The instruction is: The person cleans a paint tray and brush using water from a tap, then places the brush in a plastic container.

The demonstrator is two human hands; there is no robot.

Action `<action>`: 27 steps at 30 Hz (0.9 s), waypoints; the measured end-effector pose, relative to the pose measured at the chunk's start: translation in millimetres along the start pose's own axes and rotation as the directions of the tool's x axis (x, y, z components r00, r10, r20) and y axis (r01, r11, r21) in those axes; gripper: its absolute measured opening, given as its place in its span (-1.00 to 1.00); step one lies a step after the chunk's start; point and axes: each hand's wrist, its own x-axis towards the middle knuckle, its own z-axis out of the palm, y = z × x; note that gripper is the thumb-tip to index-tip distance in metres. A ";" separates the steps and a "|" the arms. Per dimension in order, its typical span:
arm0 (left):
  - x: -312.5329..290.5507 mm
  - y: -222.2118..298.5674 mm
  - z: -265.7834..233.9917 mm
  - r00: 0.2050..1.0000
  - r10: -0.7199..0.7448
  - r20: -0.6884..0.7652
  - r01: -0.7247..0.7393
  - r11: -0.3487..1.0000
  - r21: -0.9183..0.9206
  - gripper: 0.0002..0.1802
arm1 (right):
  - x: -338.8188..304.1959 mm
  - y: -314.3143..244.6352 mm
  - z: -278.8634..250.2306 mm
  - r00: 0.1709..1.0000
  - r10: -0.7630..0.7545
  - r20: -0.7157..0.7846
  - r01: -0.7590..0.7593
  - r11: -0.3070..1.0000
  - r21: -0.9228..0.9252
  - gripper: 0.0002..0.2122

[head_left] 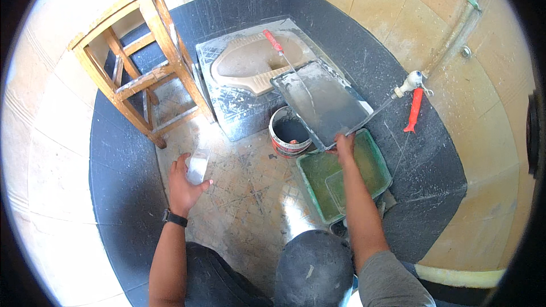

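Observation:
My left hand (185,185) holds a small clear plastic cup (197,166) above the paint-spattered tiled floor, a black watch on its wrist. My right hand (343,145) grips the near edge of a grey metal paint tray (324,102), which is tilted over a small red-and-white bucket (289,133). A roller with a red handle (273,41) and thin metal shaft lies across the grey tray's far side. A green paint tray (364,162) sits on the floor under my right forearm.
A wooden stool (139,68) stands at the left. A floor-level squat toilet pan (250,62) lies behind the tray. A second roller with a red handle (414,111) rests on the dark wall band at right. My knee (315,264) fills the lower middle.

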 end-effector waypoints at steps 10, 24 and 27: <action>-8.6 3.6 -5.6 0.994 -0.032 0.107 0.041 0.996 -0.083 0.00 | -18.0 26.4 29.0 0.945 -0.177 -0.274 0.162 0.984 -0.078 -0.26; -6.1 -10.3 8.4 0.992 0.019 0.128 0.005 0.982 -0.189 -0.02 | -40.3 -3.0 23.7 0.990 -0.009 -0.138 0.057 0.937 0.344 -0.62; -8.2 -10.7 8.4 0.991 0.002 0.137 0.032 0.969 -0.247 0.02 | -38.0 -5.4 25.5 0.996 0.000 -0.084 0.036 0.903 0.427 -0.62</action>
